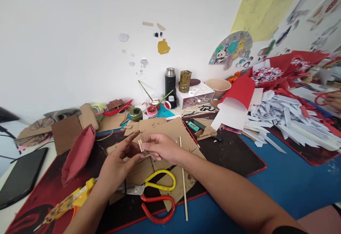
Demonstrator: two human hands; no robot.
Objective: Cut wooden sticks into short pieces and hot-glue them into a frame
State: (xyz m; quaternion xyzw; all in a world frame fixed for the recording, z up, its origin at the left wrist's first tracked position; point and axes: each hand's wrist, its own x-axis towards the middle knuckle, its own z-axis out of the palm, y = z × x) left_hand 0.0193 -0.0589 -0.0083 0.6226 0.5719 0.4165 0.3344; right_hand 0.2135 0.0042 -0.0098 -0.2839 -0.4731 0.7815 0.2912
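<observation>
Above the brown cardboard (157, 125), both of my hands are close together at some short wooden stick pieces (140, 145). My right hand (161, 148) is closed, pinching a short piece between thumb and fingertips. My left hand (119, 161) has its index finger stretched out, while its thumb presses a thin stick piece against fingers that are partly hidden. A long wooden stick (183, 184) lies under my right forearm. Scissors (157, 188) with one yellow and one red handle rest below my hands, their blades partly covered by my left wrist.
A yellow glue gun (80, 195) lies by my left forearm, near a pink-lined cardboard boat shape (79, 156). Behind stand open paint jars (152, 111), a black flask (170, 83) and a white box (195, 95). Paper strips (282, 111) pile up right, near another person's hand (334, 101).
</observation>
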